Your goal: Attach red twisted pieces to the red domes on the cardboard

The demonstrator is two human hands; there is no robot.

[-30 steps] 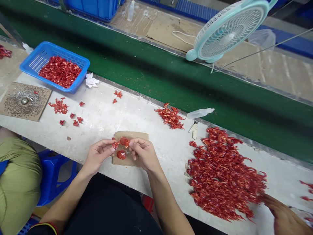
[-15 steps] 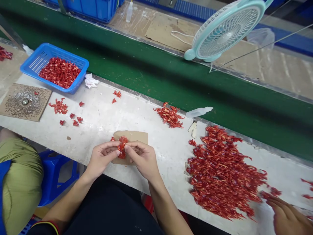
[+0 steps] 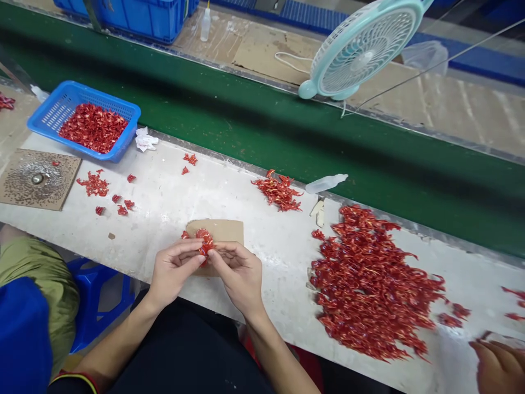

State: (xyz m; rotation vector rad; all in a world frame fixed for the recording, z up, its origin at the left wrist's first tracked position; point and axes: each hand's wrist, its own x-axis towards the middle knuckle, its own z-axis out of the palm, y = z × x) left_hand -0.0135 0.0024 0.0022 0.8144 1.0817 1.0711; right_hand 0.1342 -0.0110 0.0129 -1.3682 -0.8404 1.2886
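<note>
My left hand (image 3: 174,271) and my right hand (image 3: 237,279) meet over a small brown cardboard square (image 3: 225,231) on the white bench (image 3: 164,210). Between their fingertips is a shiny red foil piece (image 3: 205,243), partly hidden by my fingers. Part of a round red shape shows at its top. To my right lies a large heap of twisted red foil pieces (image 3: 369,282). At the bottom right corner, a co-worker's hand (image 3: 498,368) rests near the bench's front edge, apart from mine.
A blue plastic basket (image 3: 45,112) of red pieces and a dotted cardboard sheet (image 3: 24,189) sit at the left. A squeeze bottle (image 3: 326,184) lies by a green belt (image 3: 262,128). A mint-green fan (image 3: 361,49) stands beyond. A blue stool (image 3: 98,306) stands below left.
My hands have closed together over the cardboard, and the second round red shape on it is now out of sight. The co-worker's hand has moved right, and a few red pieces lie beside the heap.
</note>
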